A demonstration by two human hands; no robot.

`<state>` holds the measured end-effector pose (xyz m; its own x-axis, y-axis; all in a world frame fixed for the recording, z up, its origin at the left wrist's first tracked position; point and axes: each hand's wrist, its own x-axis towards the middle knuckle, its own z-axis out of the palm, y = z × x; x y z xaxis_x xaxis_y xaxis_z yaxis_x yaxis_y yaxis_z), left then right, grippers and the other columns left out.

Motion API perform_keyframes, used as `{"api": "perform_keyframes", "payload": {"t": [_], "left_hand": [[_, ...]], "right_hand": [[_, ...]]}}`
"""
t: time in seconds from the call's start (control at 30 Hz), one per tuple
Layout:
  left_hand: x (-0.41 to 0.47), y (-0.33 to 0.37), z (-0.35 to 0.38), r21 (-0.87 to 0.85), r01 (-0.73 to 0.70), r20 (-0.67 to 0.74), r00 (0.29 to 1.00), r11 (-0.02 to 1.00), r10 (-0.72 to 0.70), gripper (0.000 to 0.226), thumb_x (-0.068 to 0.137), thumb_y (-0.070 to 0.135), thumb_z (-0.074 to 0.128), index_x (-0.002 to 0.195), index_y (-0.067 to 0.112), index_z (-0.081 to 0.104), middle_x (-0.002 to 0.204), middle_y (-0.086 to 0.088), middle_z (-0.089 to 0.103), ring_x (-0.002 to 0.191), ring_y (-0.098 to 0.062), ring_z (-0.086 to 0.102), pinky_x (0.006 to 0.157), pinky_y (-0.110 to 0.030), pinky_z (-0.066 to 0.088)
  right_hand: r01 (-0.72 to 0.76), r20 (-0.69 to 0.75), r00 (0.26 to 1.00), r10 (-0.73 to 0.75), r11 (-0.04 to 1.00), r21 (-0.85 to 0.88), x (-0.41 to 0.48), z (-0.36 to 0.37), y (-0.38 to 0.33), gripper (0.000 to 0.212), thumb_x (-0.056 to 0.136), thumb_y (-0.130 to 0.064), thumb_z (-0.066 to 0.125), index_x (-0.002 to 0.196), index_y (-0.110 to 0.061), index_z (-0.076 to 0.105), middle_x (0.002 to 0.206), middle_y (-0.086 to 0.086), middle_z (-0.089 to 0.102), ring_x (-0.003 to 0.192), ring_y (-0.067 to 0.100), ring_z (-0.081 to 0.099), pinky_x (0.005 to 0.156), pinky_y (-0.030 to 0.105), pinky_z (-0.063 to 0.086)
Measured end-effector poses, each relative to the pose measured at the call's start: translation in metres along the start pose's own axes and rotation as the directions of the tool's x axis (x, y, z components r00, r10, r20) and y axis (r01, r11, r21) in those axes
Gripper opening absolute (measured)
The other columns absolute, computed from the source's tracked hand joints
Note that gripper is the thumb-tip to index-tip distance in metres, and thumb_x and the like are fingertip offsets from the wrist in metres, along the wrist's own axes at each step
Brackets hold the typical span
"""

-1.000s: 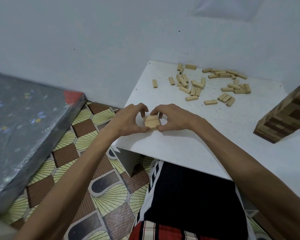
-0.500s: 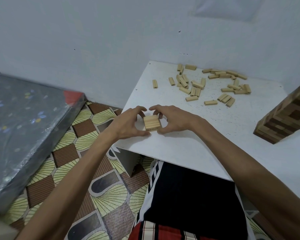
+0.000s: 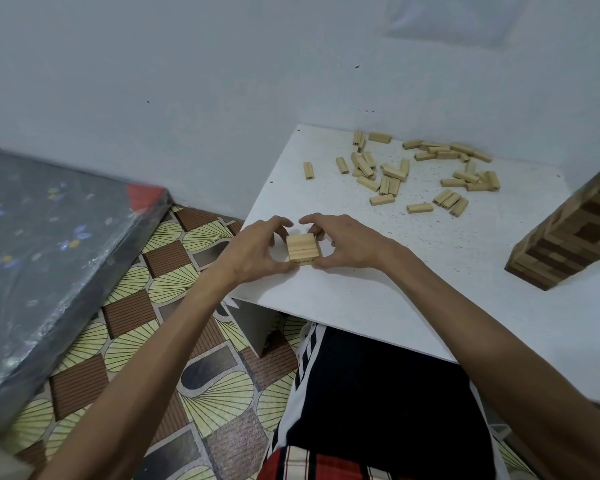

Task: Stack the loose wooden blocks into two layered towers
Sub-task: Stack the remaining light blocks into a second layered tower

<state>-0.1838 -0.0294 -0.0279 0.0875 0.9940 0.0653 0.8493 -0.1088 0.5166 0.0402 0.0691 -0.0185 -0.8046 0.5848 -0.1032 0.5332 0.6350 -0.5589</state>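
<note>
Since the small square stack of pale wooden blocks (image 3: 302,248) looks light, stiff and slippery between layers, the left hand (image 3: 253,251) and right hand (image 3: 347,244) each hold a closed grip on its opposite sides.

White table (image 3: 395,289) against wall (image 3: 187,81); plastic-wrapped mattress (image 3: 49,254) on patterned floor (image 3: 205,393).
</note>
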Motion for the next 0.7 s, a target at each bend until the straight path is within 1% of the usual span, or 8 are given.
{"api": "perform_keyframes", "payload": {"t": [0.17,0.2,0.3,0.37,0.5,0.6,0.7], "left_hand": [[0.0014,-0.0002,-0.0007,-0.012,0.003,0.006,1.0,1.0,-0.002,0.08,0.072,0.051,0.086,0.138,0.027,0.048,0.112,0.022,0.061,0.097,-0.012,0.055,0.08,-0.034,0.046],[0.0018,-0.0004,-0.001,-0.015,0.004,0.01,1.0,1.0,-0.004,0.08,0.071,0.052,0.086,0.137,0.028,0.048,0.112,0.022,0.061,0.097,-0.012,0.055,0.08,-0.034,0.047],[0.0017,-0.001,-0.0011,-0.02,0.007,0.011,1.0,1.0,-0.007,0.08,0.071,0.054,0.086,0.137,0.029,0.048,0.113,0.023,0.062,0.097,-0.011,0.055,0.082,-0.035,0.048],[0.0009,-0.0007,-0.0009,-0.018,0.008,0.009,1.0,1.0,-0.007,0.08,0.071,0.054,0.085,0.137,0.029,0.048,0.113,0.022,0.062,0.098,-0.011,0.055,0.083,-0.035,0.048],[-0.0004,-0.0009,-0.0005,-0.016,0.006,0.002,1.0,1.0,-0.006,0.083,0.07,0.054,0.086,0.138,0.028,0.047,0.115,0.02,0.062,0.098,-0.011,0.055,0.084,-0.036,0.048],[-0.0022,-0.001,0.0014,-0.023,0.001,-0.008,1.0,1.0,-0.001,0.087,0.069,0.054,0.087,0.141,0.024,0.047,0.117,0.019,0.061,0.099,-0.012,0.054,0.086,-0.036,0.047],[-0.0032,-0.001,0.0024,-0.036,0.008,-0.022,1.0,0.999,-0.009,0.089,0.069,0.052,0.088,0.142,0.021,0.048,0.117,0.018,0.06,0.1,-0.013,0.054,0.088,-0.035,0.046]], "right_hand": [[-0.011,-0.021,1.0,0.012,1.0,0.024,-0.0016,0.0026,0.0003,0.084,0.083,-0.032,0.083,0.153,-0.023,0.037,0.131,-0.002,0.061,0.114,0.011,0.054,0.091,0.026,0.046],[-0.014,-0.02,1.0,0.014,0.999,0.029,-0.0013,0.0028,0.0008,0.084,0.083,-0.031,0.083,0.153,-0.023,0.037,0.131,-0.002,0.061,0.114,0.01,0.054,0.091,0.024,0.046],[-0.029,-0.003,1.0,0.03,0.999,0.041,0.0008,0.0016,0.0013,0.084,0.083,-0.03,0.084,0.153,-0.022,0.038,0.131,-0.003,0.061,0.113,0.008,0.053,0.083,0.013,0.041],[-0.032,0.002,0.999,0.032,0.999,0.035,0.0024,-0.0008,0.0009,0.084,0.082,-0.029,0.084,0.153,-0.022,0.039,0.13,-0.004,0.06,0.113,0.008,0.053,0.081,0.012,0.04],[-0.031,0.023,0.999,0.031,0.999,0.019,0.0025,-0.0036,-0.0011,0.085,0.082,-0.03,0.084,0.153,-0.023,0.038,0.132,-0.006,0.058,0.115,0.01,0.052,0.088,0.022,0.042],[-0.029,0.034,0.999,0.028,0.999,0.024,0.0018,-0.0044,-0.0017,0.088,0.08,-0.032,0.084,0.154,-0.025,0.036,0.132,-0.009,0.057,0.115,0.009,0.052,0.093,0.028,0.047],[-0.03,0.029,0.999,0.029,0.999,0.038,0.0001,-0.0048,-0.0011,0.088,0.08,-0.033,0.084,0.153,-0.025,0.037,0.131,-0.012,0.056,0.115,0.007,0.052,0.094,0.031,0.051]]}}
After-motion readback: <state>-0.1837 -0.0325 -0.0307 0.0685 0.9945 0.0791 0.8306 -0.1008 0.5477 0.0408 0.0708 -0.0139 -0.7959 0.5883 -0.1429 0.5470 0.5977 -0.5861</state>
